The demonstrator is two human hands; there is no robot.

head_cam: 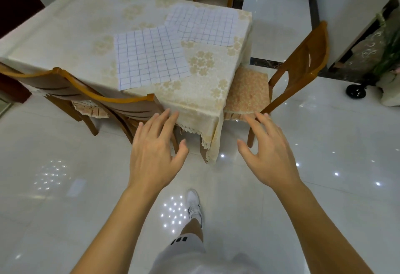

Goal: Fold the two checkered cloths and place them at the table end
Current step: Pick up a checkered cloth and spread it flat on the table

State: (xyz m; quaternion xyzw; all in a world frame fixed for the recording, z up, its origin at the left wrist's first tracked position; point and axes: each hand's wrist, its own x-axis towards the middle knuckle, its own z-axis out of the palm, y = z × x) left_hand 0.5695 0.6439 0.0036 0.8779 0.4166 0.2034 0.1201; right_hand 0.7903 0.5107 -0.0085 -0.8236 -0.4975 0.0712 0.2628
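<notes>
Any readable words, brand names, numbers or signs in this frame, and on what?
None can be read.
White shorts: dark bars, a mark, no letters.
White shoe: dark stripes only.
Two checkered cloths: grid lines only.
Tablecloth: flower pattern only.

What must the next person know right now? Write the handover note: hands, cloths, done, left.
Left hand: open, empty, fingers spread, short of the table corner.
Right hand: open, empty, raised beside it.
Near checkered cloth: lying flat and unfolded on the table.
Far checkered cloth: also flat and unfolded, by the right edge, its corner meeting or slightly overlapping the near one.
Done: nothing yet.
Left: fold both cloths and place them at the table end.
</notes>
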